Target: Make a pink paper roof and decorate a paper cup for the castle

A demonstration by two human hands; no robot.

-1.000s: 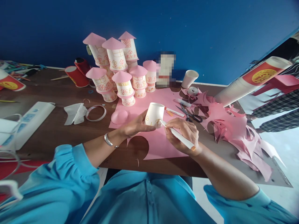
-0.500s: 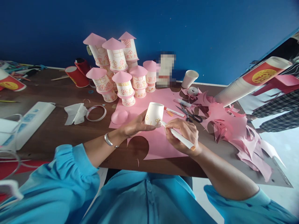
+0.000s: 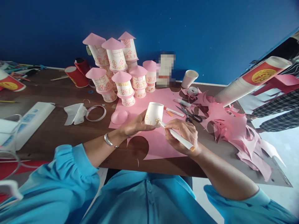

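The large pink paper sheet lies on a dark brown table, and both hands work above it. The left hand is partly closed, fingers and thumb curled around the side and lower end of a small white paper cup — held up over the middle of the sheet, with yellow-orange flowers drawn near its lower end. The right hand is closed around a white felt-tip marker with an orange end, over the sheet's right half; the marker's tip is at the flowers, though whether it touches the cup is too small to tell.

On the sheet's left part sits a small pink paper cone. At its right side lie a red-and-white marker, an orange cap and black-handled scissors. Behind the sheet's far left corner stand 7 cup towers with pink cone roofs, some overlapping. Beyond its far right corner is another paper cup. To the sheet's left are a roll of tape and crumpled white paper; to its right, pink paper scraps — and a tall stack of paper cups.
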